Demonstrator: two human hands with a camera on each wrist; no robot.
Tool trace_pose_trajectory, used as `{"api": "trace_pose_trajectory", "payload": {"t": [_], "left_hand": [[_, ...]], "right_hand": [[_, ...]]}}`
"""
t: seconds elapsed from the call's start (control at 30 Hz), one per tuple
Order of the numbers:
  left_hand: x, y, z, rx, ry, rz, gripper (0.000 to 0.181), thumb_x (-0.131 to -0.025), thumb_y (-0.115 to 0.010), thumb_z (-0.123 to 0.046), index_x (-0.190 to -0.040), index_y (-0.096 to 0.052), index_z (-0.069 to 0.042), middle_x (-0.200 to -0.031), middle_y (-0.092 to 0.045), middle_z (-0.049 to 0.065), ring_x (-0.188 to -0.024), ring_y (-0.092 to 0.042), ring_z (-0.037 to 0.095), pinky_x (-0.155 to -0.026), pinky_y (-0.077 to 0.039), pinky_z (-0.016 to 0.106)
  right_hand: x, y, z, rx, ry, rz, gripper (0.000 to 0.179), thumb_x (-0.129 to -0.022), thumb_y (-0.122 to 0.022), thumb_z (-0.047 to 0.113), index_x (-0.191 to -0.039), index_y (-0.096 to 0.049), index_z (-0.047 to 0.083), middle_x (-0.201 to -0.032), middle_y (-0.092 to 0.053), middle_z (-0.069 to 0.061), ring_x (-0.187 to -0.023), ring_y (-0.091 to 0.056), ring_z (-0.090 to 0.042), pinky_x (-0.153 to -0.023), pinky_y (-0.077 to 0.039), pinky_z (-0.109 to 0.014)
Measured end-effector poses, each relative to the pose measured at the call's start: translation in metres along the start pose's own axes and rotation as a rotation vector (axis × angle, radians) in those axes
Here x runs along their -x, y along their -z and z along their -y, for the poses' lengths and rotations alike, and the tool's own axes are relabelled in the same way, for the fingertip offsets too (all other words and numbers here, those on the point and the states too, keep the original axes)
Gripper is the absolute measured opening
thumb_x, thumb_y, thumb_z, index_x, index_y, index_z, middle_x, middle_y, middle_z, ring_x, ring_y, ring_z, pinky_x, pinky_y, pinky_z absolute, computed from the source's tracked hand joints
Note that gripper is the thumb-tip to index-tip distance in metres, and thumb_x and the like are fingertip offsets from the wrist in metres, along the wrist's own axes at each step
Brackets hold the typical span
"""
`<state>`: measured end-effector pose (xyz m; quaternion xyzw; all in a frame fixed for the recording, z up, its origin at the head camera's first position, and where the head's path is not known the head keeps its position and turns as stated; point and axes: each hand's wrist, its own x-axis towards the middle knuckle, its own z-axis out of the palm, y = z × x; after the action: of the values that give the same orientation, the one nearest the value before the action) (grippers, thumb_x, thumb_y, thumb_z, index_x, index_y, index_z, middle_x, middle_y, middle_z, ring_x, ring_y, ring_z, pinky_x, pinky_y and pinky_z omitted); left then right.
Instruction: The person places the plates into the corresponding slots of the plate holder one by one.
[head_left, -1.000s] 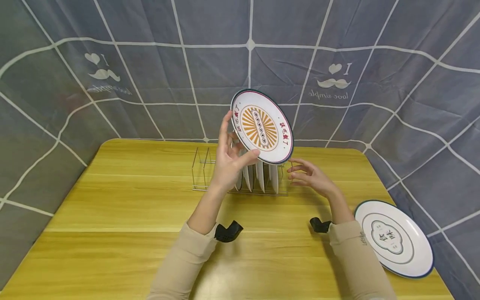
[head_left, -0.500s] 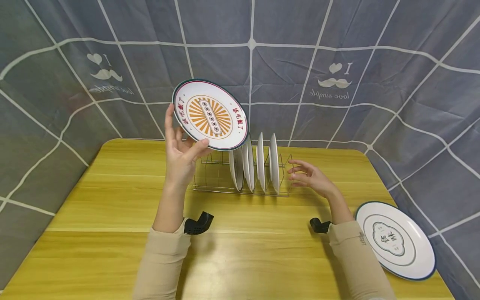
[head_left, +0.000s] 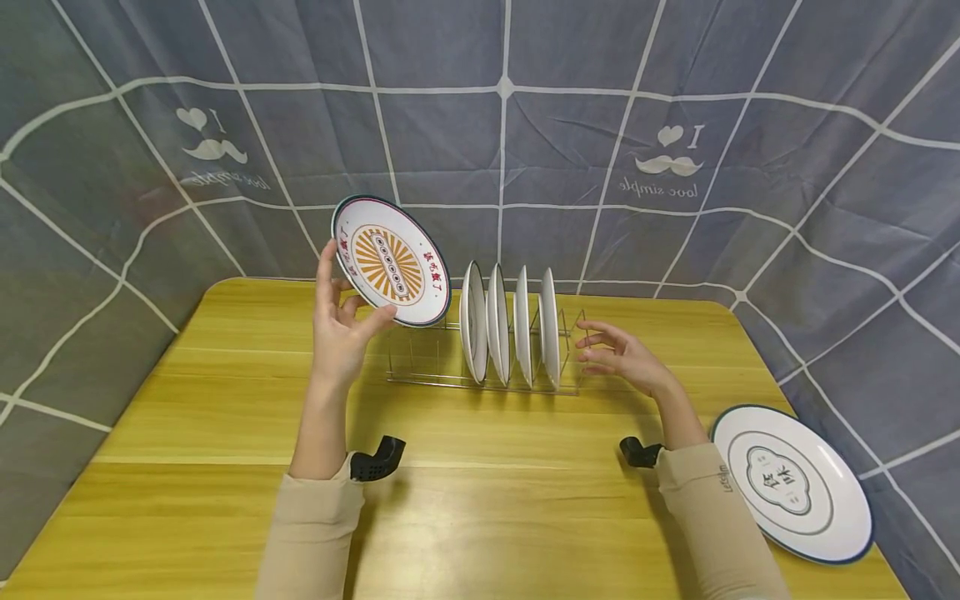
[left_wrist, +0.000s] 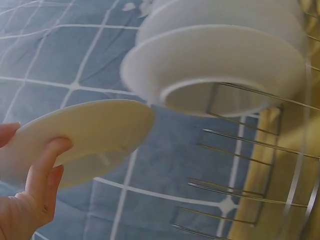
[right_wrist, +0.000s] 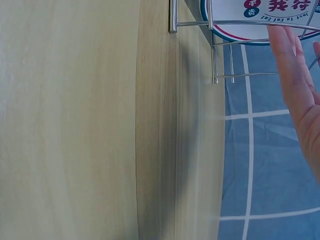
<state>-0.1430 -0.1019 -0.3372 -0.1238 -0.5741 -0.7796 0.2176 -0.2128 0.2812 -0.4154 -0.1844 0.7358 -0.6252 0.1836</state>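
Note:
My left hand (head_left: pixel 335 337) pinches a white plate (head_left: pixel 392 262) by its lower left edge, thumb on the front and fingers behind. The plate has a dark rim, an orange sunburst and red characters. It is tilted above the left part of a wire dish rack (head_left: pixel 431 383); in the left wrist view its pale underside (left_wrist: pixel 100 135) is apart from the rack wires (left_wrist: pixel 240 137). My right hand (head_left: pixel 618 354) is at the rack's right end, its fingertips at the end wire. Its fingers (right_wrist: pixel 286 65) look nearly straight in the right wrist view.
Several white plates (head_left: pixel 549 329) stand upright in the rack's right part. A larger white plate (head_left: pixel 817 467) with a dark rim lies on the wooden table (head_left: pixel 510 517) at the right. Grey cloth (head_left: pixel 442 142) with white lines hangs behind.
My left hand has carried the sunburst plate left, from over the upright plates to over the rack's left part, rising and then lowering. My right hand has stayed at the rack's right end.

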Motion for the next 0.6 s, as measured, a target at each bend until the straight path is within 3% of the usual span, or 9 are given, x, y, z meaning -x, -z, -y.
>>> {"api": "trace_pose_trajectory", "payload": {"t": [0.2,0.4,0.6], "left_hand": [[0.002,0.0,0.015,-0.22,0.031,0.089,0.096,-0.067,-0.062,0.025,-0.144,-0.026,-0.02,-0.105,-0.043,0.01,-0.086,-0.046,0.019,-0.061,-0.052,0.015],[0.004,-0.005,0.021,-0.335,0.076,0.179,0.094,-0.068,-0.065,0.019,-0.144,-0.028,-0.02,-0.108,-0.045,0.02,-0.087,-0.047,0.023,-0.055,-0.05,0.016],[0.004,-0.011,0.027,-0.428,0.069,0.246,0.09,-0.069,-0.069,0.013,-0.143,-0.03,-0.019,-0.116,-0.042,0.023,-0.09,-0.049,0.027,-0.075,-0.05,0.027]], "right_hand": [[0.0,0.001,-0.001,-0.014,-0.002,0.004,0.058,-0.091,-0.054,0.005,-0.14,-0.023,-0.006,-0.121,-0.041,-0.028,-0.106,-0.052,-0.038,-0.09,-0.042,-0.056],[0.0,0.001,0.001,-0.026,-0.008,0.007,0.06,-0.091,-0.055,0.006,-0.14,-0.023,-0.006,-0.12,-0.043,-0.025,-0.103,-0.055,-0.032,-0.09,-0.045,-0.053],[0.0,0.002,0.002,-0.027,-0.012,0.012,0.06,-0.091,-0.055,0.006,-0.14,-0.023,-0.005,-0.12,-0.044,-0.024,-0.104,-0.055,-0.033,-0.089,-0.046,-0.051]]}}
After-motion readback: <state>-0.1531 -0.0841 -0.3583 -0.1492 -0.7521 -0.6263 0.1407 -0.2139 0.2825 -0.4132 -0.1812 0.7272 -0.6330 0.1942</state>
